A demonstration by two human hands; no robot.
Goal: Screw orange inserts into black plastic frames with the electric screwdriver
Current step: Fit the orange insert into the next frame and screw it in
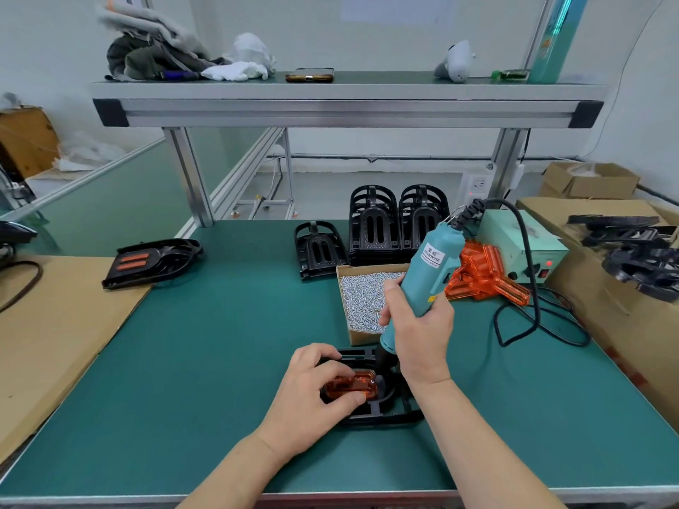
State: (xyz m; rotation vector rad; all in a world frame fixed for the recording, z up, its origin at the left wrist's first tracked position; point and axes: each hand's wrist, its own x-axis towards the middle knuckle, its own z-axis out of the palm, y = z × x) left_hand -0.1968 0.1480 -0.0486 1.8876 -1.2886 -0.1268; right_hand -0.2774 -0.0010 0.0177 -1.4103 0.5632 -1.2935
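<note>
Plainly, the driving step was in hand. At the 6 o'clock edge of the green mat [220, 361] lay a black frame [382, 416] with an orange insert [352, 385] seated in its pocket. The left hand [316, 391] lay over the insert, fingers and thumb curled to pinch its long edges and press it down. The right hand [419, 332] was clenched round the barrel of the electric screwdriver [430, 266], which leaned toward 1 o'clock with its nose down at the insert's 3 o'clock end. The bit was hidden, so whether it sat in a screw head could not be told. To do this well, the person would likely need to bring the tool nearer upright, bear straight down so the bit does not skid across the orange plastic, and hold the insert flat against twisting. A box of screws [362, 299] stood at 1 o'clock of the frame, spare inserts [485, 273] at 2 o'clock, and stacked frames [397, 222] at 12 o'clock.
</note>
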